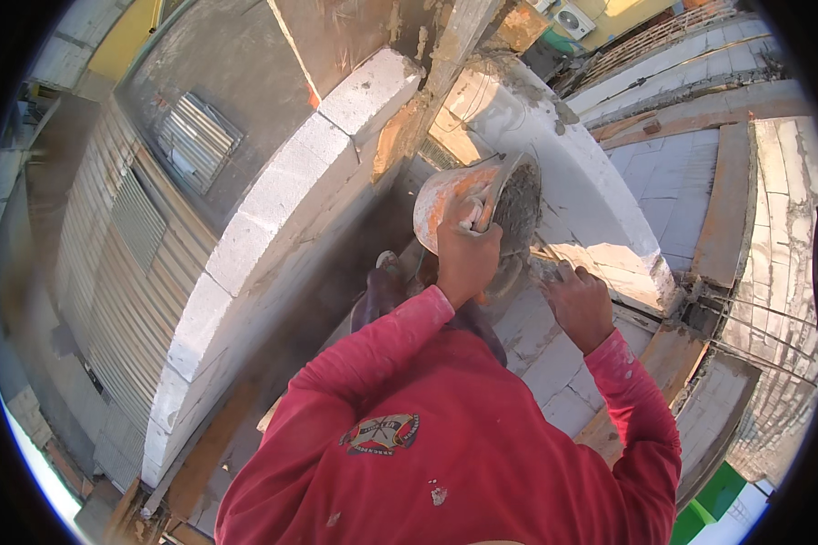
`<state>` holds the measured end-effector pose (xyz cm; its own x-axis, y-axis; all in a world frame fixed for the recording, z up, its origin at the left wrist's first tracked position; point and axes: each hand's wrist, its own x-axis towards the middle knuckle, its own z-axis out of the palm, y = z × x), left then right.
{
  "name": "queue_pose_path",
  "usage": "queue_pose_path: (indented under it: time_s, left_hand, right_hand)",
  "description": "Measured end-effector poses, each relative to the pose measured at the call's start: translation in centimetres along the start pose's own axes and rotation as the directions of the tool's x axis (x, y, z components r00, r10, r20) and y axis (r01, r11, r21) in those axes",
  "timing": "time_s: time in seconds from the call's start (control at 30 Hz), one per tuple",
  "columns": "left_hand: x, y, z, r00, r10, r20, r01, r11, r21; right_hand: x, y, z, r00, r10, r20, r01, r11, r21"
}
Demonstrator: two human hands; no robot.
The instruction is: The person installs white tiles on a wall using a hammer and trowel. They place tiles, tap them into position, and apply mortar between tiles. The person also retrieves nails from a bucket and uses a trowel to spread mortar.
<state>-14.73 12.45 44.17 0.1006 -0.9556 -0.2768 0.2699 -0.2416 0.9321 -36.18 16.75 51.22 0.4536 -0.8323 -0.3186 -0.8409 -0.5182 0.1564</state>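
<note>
A white and orange bucket (pixel 439 195) is tilted in front of me, its mouth to the right. Grey wet mortar (pixel 521 213) coats and partly fills its inside. My left hand (pixel 469 256) is closed on the bucket at its near side, by the handle and rim. Just right of the bucket's mouth is my right hand (pixel 576 302), its fingers curled. Something grey and mortar-smeared shows by those fingers, but its kind is unclear. Both forearms wear red sleeves.
A pale block wall (pixel 273 186) curves along my left, with corrugated metal sheets (pixel 197 141) beyond it. Another white block wall (pixel 580 163) stands ahead right. A rough wooden post (pixel 450 59) rises between them. Thin rebar (pixel 754 313) and boards (pixel 659 372) lie at the right.
</note>
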Motion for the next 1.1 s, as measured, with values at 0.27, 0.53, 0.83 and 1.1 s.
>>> queue_pose_path:
  time_s: [0.27,0.53,0.83,1.1]
  left_hand:
    - [-3.8,2.9,0.8,0.810,0.526,0.258,-0.582,0.771,0.258]
    - [-4.6,6.1,-1.6,0.700,0.536,0.472,-0.632,0.773,0.060]
    - [-2.9,6.0,-6.9,0.995,-0.082,-0.053,0.055,0.924,-0.379]
    - [-3.7,3.3,-8.8,0.908,-0.282,-0.310,0.083,0.846,-0.527]
  right_hand:
    - [-0.1,-1.1,1.1,0.983,0.176,-0.062,-0.147,0.937,0.317]
    - [-2.5,-3.5,0.3,0.860,-0.082,0.504,-0.509,-0.048,0.859]
    - [-3.6,-5.2,-5.2,0.912,-0.116,0.393,-0.402,-0.449,0.798]
    - [-1.5,-0.8,-15.2,0.941,0.126,0.313,-0.212,-0.502,0.838]
